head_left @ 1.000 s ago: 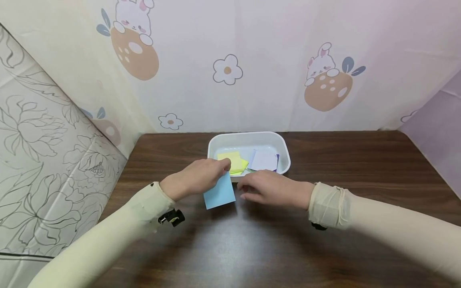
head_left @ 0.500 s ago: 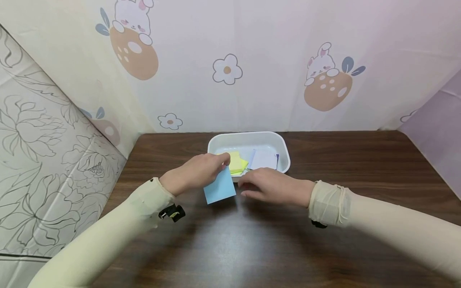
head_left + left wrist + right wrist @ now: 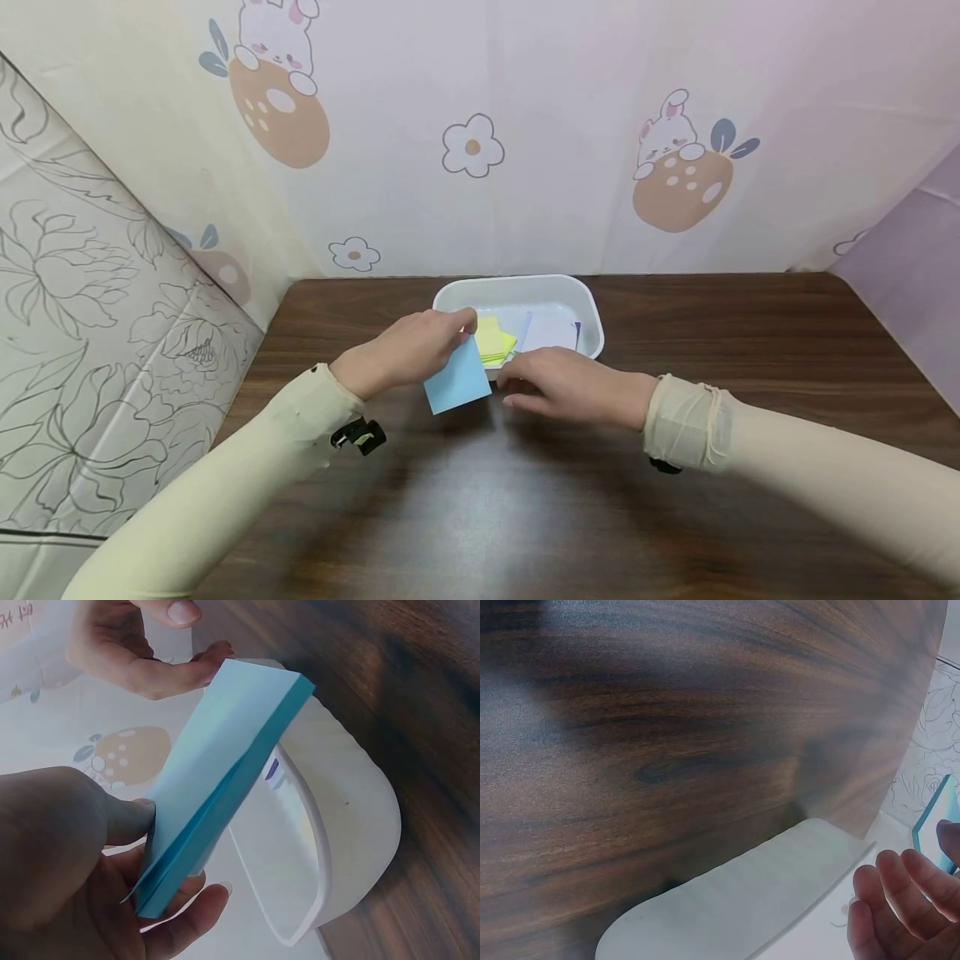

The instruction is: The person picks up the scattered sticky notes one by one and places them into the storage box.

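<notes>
My left hand pinches a pad of blue sticky notes near one end, in front of the white tray. In the left wrist view the blue pad is seen partly edge-on, its sheets parted along the side, with the thumb on one face and fingers behind. My right hand hovers by the tray's front rim, just right of the pad. Its fingers are loosely bent, with nothing seen in them. Yellow sticky notes and a whitish pad lie in the tray.
The dark wooden table extends to both sides and in front of the tray. Behind it hangs a patterned curtain. A purple edge shows beside the whitish pad.
My left hand has lifted the blue pad slightly, away from me in the head view. My right hand has shifted a little the same way.
</notes>
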Tool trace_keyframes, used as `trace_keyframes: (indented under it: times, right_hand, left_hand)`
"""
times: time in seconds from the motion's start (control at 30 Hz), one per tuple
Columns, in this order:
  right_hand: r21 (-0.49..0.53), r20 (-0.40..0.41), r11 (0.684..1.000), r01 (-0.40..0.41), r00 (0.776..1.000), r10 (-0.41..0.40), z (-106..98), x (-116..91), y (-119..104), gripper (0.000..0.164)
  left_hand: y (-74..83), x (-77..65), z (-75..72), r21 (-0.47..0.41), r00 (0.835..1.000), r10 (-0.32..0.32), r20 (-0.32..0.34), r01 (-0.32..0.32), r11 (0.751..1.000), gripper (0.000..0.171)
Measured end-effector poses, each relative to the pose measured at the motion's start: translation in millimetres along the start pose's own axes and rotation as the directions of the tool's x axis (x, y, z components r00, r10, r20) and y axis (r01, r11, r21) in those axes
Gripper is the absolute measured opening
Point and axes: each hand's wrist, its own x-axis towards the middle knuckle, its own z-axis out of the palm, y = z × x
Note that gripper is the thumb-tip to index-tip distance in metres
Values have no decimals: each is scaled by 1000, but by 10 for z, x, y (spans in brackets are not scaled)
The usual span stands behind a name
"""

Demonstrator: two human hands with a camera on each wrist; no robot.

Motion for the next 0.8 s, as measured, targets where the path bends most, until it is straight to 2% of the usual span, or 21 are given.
trace_keyframes:
  times: [0.2, 0.4, 0.8]
  right_hand:
    - [3, -22, 1000, 23, 999, -23, -8, -2, 25, 14]
    - [-1, -23, 1000, 3, 1000, -3, -26, -10, 45, 11]
    - [-8, -21, 1000, -19, 1000, 18, -44, -4, 82, 15]
  left_hand:
    - [-15, 27, -19, -14, 1000, 7, -24, -8, 1000, 11]
    - [-24, 56, -42, -12, 999, 1, -43, -1, 1000, 12]
    - [-78, 124, -46, -12, 997, -12, -80, 11, 1000, 14]
